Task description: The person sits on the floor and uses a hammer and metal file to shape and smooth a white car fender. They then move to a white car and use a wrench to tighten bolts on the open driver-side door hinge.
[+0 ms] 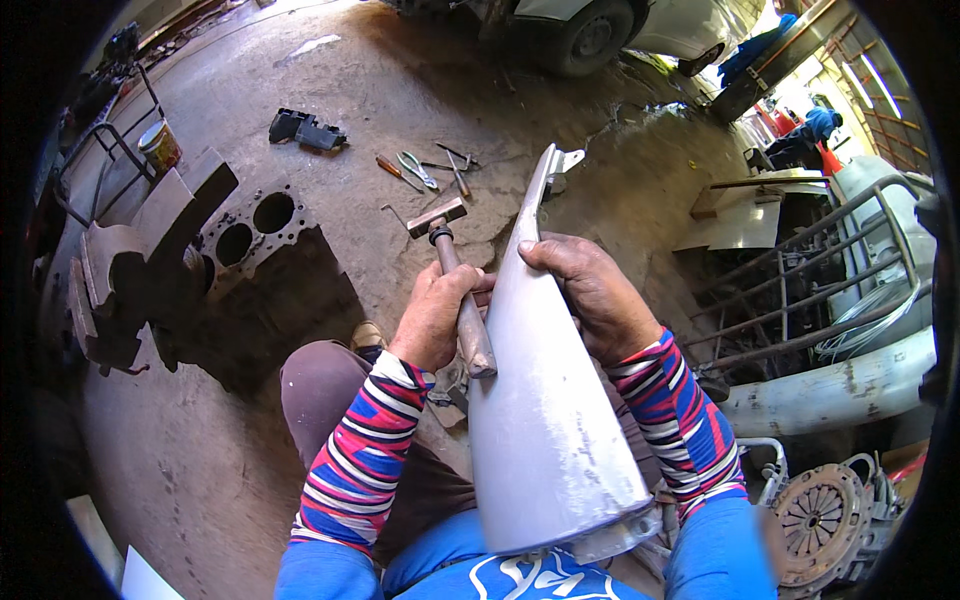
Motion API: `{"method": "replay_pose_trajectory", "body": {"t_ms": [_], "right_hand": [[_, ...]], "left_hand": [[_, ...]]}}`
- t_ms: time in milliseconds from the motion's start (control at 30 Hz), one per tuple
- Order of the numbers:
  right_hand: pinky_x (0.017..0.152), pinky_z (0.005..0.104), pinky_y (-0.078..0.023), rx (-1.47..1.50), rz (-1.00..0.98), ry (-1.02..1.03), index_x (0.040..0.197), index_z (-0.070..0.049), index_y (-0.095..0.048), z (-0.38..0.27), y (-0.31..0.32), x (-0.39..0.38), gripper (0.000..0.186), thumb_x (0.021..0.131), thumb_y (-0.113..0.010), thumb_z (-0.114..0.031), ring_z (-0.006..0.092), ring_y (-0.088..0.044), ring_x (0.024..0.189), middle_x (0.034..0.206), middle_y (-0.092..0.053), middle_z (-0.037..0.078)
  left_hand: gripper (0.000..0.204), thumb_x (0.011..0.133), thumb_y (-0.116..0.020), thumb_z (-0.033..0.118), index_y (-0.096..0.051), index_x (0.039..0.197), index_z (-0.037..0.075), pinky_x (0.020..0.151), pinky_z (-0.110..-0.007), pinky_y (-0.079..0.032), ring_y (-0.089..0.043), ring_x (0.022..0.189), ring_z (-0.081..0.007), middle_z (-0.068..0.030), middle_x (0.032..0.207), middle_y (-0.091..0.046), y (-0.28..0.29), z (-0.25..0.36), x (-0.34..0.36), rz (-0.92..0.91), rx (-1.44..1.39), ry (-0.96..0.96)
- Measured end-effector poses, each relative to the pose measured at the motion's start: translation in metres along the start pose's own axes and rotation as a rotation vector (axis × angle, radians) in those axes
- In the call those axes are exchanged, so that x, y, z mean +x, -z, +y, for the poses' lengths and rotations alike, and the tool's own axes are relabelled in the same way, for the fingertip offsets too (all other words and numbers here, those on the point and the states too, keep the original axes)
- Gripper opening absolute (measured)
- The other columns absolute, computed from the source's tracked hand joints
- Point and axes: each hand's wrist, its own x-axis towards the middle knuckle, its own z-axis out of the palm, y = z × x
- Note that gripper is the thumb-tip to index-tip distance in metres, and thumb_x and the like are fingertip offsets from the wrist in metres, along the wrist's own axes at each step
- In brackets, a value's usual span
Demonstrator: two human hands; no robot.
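Observation:
My left hand (432,310) is closed around the wooden handle of a hammer (438,212), its head pointing away from me and the handle's end over a long silver painted body panel (545,420). My right hand (585,285) grips that panel's right edge, thumb on top of the narrow upper part. The panel lies lengthwise over my lap, with a small bracket at its tip. Just beyond the hammer, on the floor, are orange-handled screwdrivers (393,170), pliers (418,168) and other hand tools. Part of my left fingers is hidden behind the handle and panel.
An engine block (295,290) with metal parts stands at my left, near a paint can (160,145). A black plastic piece (305,130) lies ahead. A metal grille guard (780,330), white bumper (840,385) and clutch part (812,525) crowd my right. A vehicle wheel (592,40) is at the back.

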Motion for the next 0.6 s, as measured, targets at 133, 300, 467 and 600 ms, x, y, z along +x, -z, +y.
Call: {"method": "replay_pose_trajectory", "body": {"t_ms": [133,300,467,600], "right_hand": [[0.069,0.0364,-0.061,0.166,-0.026,-0.130,0.094,0.002,-0.058,-0.008,-0.005,-0.003,0.029,0.096,-0.061,-0.027,0.0240,-0.071,0.076,0.085,-0.066,0.015],[0.069,0.0295,-0.057,0.045,0.119,-0.145,0.106,0.005,-0.064,-0.003,-0.018,0.002,0.047,0.099,-0.055,-0.040,0.0187,-0.068,0.073,0.089,-0.068,0.016],[0.071,0.0249,-0.051,-0.090,0.246,-0.029,0.107,-0.002,-0.067,0.008,-0.016,0.011,0.035,0.101,-0.055,-0.034,0.0079,-0.060,0.077,0.089,-0.066,0.004],[0.078,0.0251,-0.051,-0.001,0.223,0.080,0.119,-0.003,-0.064,0.017,-0.017,0.008,0.034,0.103,-0.052,-0.030,0.0084,-0.060,0.088,0.100,-0.065,0.004]], "left_hand": [[0.032,0.088,-0.060,0.017,-0.045,0.108,-0.002,0.072,-0.035,-0.056,-0.064,0.084,-0.0233,-0.0161,0.101,-0.061,0.000,-0.002,-0.004,0.041,-0.051,0.025],[0.031,0.088,-0.060,0.021,-0.051,0.107,-0.001,0.071,-0.033,-0.055,-0.063,0.080,-0.0202,-0.0122,0.096,-0.060,0.003,-0.003,-0.008,-0.029,0.014,0.034],[0.032,0.087,-0.061,0.031,-0.059,0.099,0.001,0.067,-0.030,-0.053,-0.062,0.071,-0.0147,-0.0056,0.085,-0.061,0.009,-0.005,-0.011,-0.183,-0.091,0.146],[0.031,0.086,-0.062,0.028,-0.057,0.101,0.000,0.068,-0.031,-0.052,-0.061,0.073,-0.0151,-0.0066,0.087,-0.060,0.007,-0.006,-0.013,-0.138,-0.036,0.113]]}}
